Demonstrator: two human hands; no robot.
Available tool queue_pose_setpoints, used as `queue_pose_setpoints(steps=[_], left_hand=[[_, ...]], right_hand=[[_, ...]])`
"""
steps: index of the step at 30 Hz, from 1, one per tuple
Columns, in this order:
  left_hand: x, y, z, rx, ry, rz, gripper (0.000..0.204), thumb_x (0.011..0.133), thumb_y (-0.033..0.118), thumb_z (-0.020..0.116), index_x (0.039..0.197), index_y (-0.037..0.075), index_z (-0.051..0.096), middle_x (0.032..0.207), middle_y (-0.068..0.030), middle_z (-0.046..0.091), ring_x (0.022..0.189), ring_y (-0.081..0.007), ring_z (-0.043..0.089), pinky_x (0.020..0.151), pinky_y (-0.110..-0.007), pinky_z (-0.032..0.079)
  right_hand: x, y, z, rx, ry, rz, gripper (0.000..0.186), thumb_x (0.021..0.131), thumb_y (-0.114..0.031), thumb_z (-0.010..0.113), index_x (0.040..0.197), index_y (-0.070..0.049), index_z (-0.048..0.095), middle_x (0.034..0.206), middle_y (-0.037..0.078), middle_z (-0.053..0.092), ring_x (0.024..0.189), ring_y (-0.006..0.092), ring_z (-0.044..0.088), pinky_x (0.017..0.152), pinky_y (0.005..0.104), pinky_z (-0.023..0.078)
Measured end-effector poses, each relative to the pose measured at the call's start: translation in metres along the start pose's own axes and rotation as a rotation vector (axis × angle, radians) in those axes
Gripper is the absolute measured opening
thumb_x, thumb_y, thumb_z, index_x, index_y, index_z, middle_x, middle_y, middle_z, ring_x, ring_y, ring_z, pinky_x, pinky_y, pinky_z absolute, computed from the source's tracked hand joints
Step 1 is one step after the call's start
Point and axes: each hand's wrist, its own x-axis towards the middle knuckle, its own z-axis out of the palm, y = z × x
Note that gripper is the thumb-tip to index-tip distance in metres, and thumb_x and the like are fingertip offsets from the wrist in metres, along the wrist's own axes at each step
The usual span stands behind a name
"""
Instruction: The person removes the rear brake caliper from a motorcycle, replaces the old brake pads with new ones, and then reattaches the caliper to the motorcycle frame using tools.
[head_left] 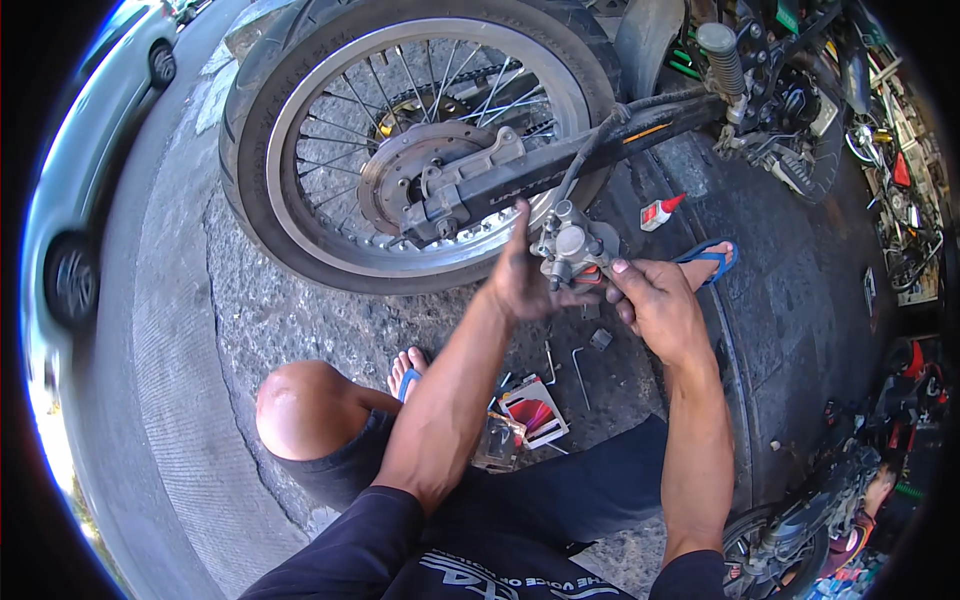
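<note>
A grey metal brake caliper (570, 243) is between my hands, with a hose running from it up along the swingarm (590, 158). My left hand (520, 275) cradles it from the left, thumb raised and fingers passing underneath. At its lower right edge my right hand (655, 305) closes in a pinch, thumb on top. A small orange-red part shows on the caliper's underside between the hands; its kind is unclear. The motorcycle wheel (285, 215) and its brake disc (375, 190) lie just beyond.
A white bottle with a red pointed cap (657, 213) is right of the caliper. Below my hands lie a hex key (581, 378) and an opened red and white box (537, 412). A car (75, 230) is on the left; another motorcycle (800, 520) occupies the lower right.
</note>
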Motion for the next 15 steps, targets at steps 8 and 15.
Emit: queue_pose_setpoints(steps=[8,15], left_hand=[[0.043,-0.032,-0.035,-0.259,-0.36,-0.061,0.079,0.089,0.077,0.045,0.119,0.009,0.071,0.11,-0.0156,0.074,0.095,-0.0355,0.071,0.087,-0.052,0.056],[0.038,-0.029,-0.022,-0.269,-0.217,-0.044,0.068,0.091,0.075,0.052,0.113,0.014,0.074,0.106,-0.0137,0.076,0.089,-0.0302,0.071,0.083,-0.051,0.055]], right_hand=[[0.003,0.028,-0.007,0.449,-0.086,0.205,0.04,0.103,-0.039,0.062,0.087,-0.001,0.066,0.07,0.0,0.056,0.053,0.0057,0.048,0.043,0.0197,0.034],[0.009,0.048,-0.016,0.533,-0.081,0.225,0.04,0.102,-0.038,0.064,0.09,0.0,0.064,0.071,0.001,0.056,0.054,0.0059,0.049,0.042,0.0191,0.034]])
